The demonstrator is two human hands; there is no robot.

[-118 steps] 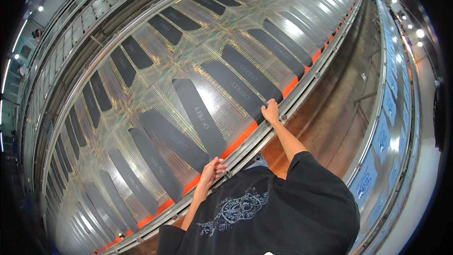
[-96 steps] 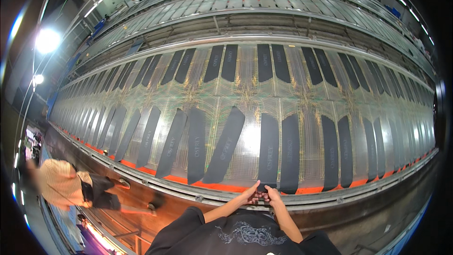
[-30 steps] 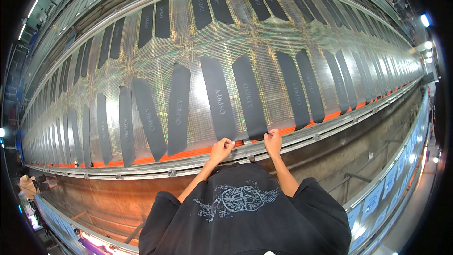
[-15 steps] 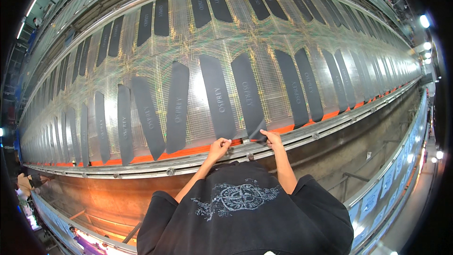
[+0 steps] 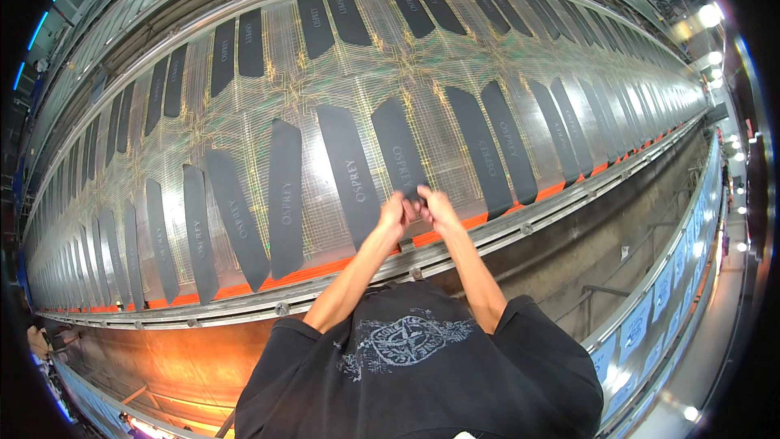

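A long dark grey fabric panel [image 5: 393, 134] with printed lettering lies on the table, its far part flat. Its near end is lifted and bunched between my hands. My left hand [image 5: 394, 213] is closed at the left side of that end, and my right hand [image 5: 439, 210] pinches the right side. The fingers partly hide the gathered edge. Just left of my left hand another dark panel [image 5: 345, 150] lies flat. To the right of my right hand is a further dark panel [image 5: 478, 146].
The long glossy table [image 5: 313, 179] carries two rows of similar panels over a grid of yellow and green lines. An orange strip [image 5: 520, 205] and a metal rail [image 5: 496, 237] run along its near edge. Behind me stands another long table with blue printed pieces [image 5: 634, 325].
The panel's near end has come up off the table and away from the orange strip. Both my hands have moved forward and together over it; my left hand has joined my right at the panel.
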